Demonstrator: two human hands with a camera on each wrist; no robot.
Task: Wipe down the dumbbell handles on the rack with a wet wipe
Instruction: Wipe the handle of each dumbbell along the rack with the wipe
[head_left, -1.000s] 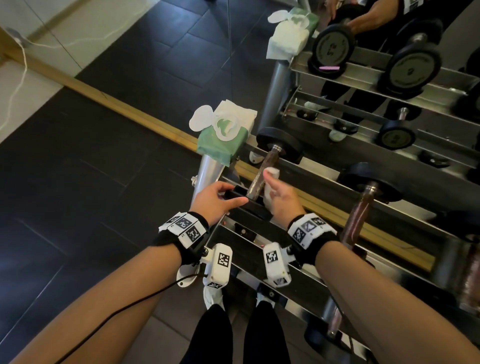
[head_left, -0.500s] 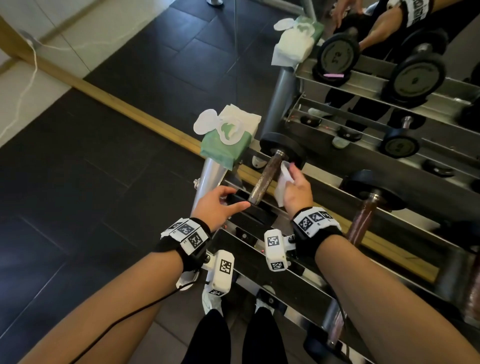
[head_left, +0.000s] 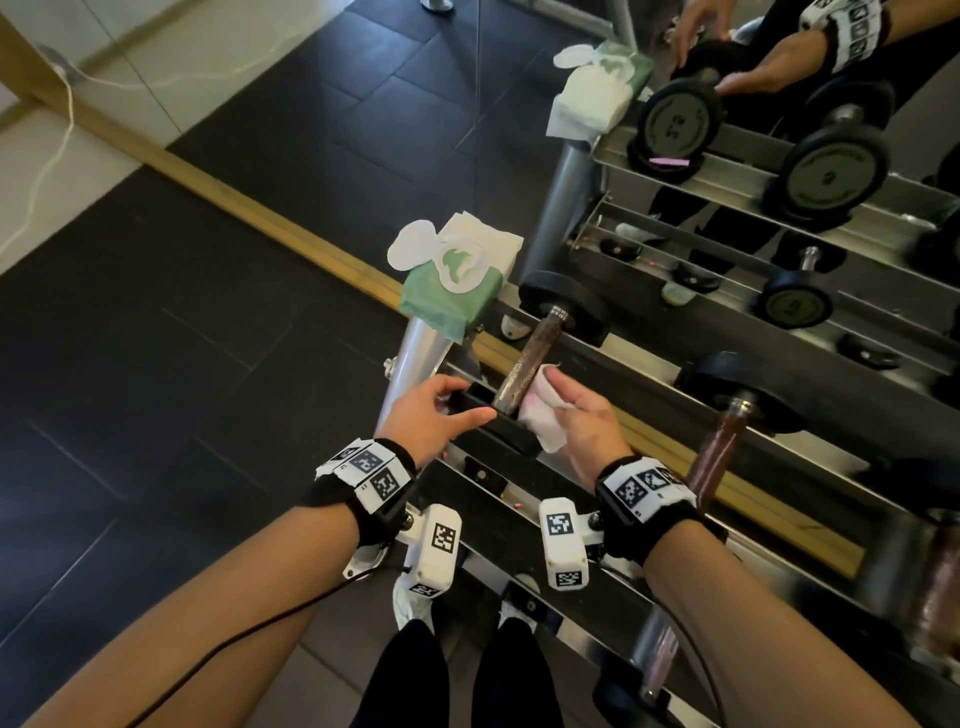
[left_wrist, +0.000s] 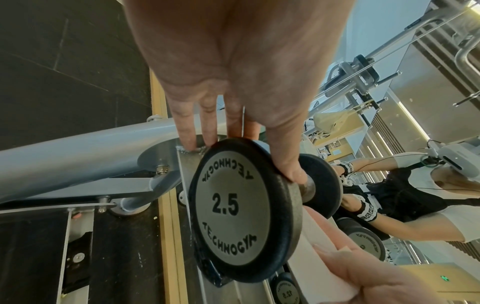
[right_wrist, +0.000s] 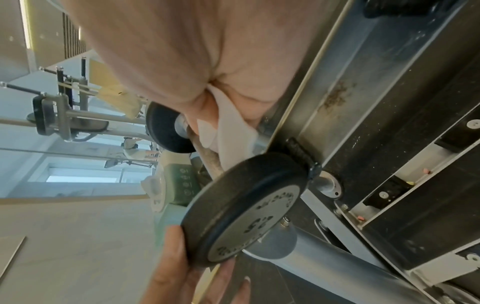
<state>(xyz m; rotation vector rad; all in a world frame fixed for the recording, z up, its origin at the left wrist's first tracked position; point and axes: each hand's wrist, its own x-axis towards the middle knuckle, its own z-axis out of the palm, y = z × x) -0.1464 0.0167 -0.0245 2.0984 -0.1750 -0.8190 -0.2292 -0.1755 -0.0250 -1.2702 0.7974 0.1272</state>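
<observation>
We've got our left hand (head_left: 434, 415) clasped over the near plate (left_wrist: 241, 207) of the 2.5 dumbbell, thumb across its rim, and that reads as bracing so it can't roll in the rack (head_left: 649, 374). Our right hand (head_left: 582, 421) pinches the folded wipe (head_left: 540, 415) against the handle (head_left: 524, 366) near its lower end. The wipe pack (head_left: 452, 291) sits on the rack's post, close for a refill.

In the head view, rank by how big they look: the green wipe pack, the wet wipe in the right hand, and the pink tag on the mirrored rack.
1. green wipe pack
2. wet wipe, partly hidden by the right hand
3. pink tag
</observation>
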